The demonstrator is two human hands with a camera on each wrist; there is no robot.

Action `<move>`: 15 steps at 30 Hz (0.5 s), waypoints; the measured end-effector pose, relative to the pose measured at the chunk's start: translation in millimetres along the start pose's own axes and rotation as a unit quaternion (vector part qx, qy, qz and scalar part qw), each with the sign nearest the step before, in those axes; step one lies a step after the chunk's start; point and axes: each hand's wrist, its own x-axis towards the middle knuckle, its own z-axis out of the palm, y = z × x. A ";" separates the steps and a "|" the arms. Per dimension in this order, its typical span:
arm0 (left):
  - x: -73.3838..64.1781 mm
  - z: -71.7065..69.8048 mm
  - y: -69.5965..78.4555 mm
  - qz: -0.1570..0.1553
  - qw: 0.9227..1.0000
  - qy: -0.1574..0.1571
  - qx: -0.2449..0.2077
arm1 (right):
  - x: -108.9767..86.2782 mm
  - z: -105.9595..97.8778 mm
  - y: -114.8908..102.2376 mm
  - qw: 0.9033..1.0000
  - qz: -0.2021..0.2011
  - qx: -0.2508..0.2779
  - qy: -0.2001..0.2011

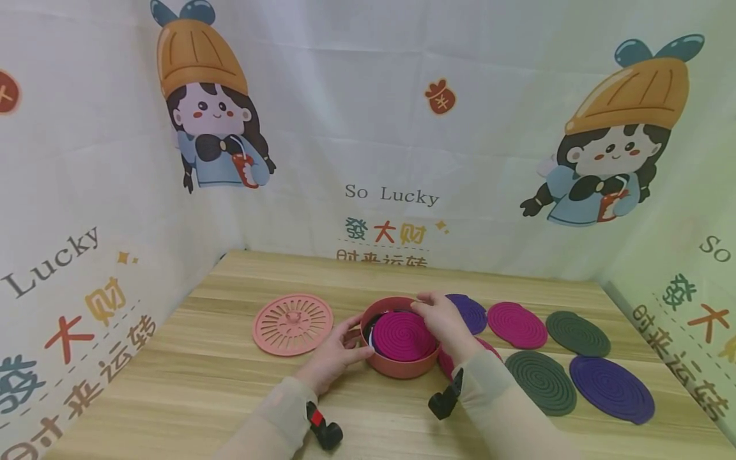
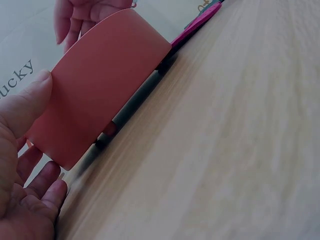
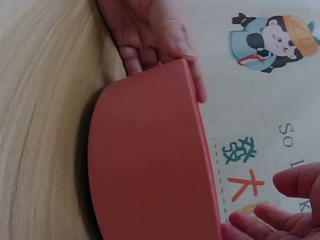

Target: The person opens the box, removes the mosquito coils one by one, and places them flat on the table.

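A coral-red round box stands on the table between my hands. Inside it lies a magenta mosquito coil, with a dark edge and a white strip showing beneath its left side. My left hand holds the box's left side, thumb at the rim and fingers lower on the wall, as the left wrist view shows. My right hand is over the far right rim. In the right wrist view its fingers are spread apart with nothing between them. Another magenta coil lies partly hidden under my right wrist.
A pink slotted lid with a small knob lies left of the box. To the right lie purple coils, green coils and a magenta coil. A printed cloth hangs behind the wooden table.
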 end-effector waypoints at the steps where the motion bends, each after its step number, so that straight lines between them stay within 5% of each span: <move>1: -0.1 0.0 0.2 0.002 1.000 -0.001 0.002 | 1.3 2.5 0.8 1.000 0.004 -0.011 0.000; 15: -1.6 1.3 2.9 0.005 1.000 -0.003 -0.006 | 8.4 20.9 3.2 0.997 0.017 -0.070 0.006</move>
